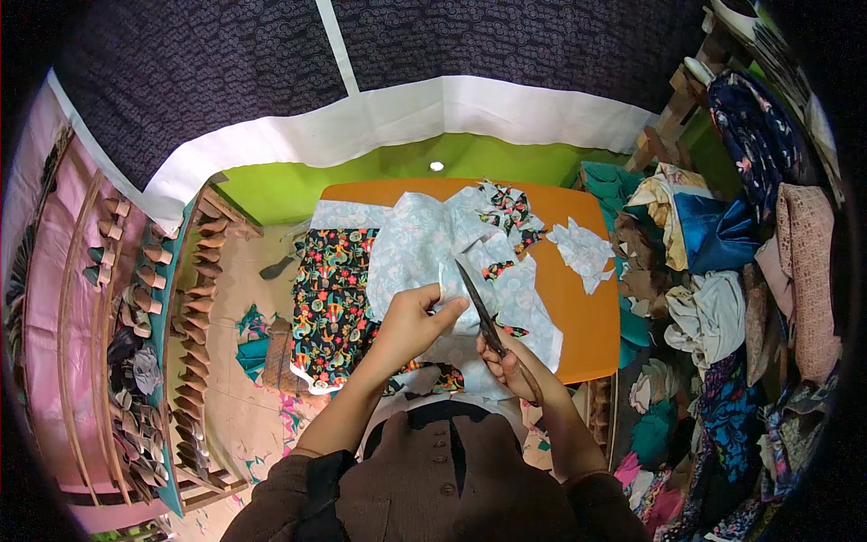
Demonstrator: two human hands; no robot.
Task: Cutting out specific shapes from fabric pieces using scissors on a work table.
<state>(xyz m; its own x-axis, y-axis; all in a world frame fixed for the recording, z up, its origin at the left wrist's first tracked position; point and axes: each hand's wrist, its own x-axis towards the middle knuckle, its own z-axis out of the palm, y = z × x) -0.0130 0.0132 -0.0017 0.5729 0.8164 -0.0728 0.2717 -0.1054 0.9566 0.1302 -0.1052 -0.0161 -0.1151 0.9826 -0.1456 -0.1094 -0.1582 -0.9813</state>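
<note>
My right hand (511, 363) is closed around a pair of dark metal scissors (482, 312), whose blades point up and away over the cloth. The blades look closed or nearly so. To their left, my left hand (413, 323) pinches the pale fabric (408, 237), its thumb lying near the blades. This fabric is spread in loose, overlapping layers, pale side up. Its other face seems to be the black floral print that shows in patches. A larger black floral piece (332, 298) lies on the left, partly under the pale layers.
Beneath the cloth is an orange table (587, 325) with a crumpled pale scrap (581, 255) at its right. Piled fabrics (707, 312) crowd the right side. Wooden racks of shoe-shaped pieces (194, 352) stand left. Scraps (291, 420) litter the floor. A dark curtain (506, 54) hangs ahead.
</note>
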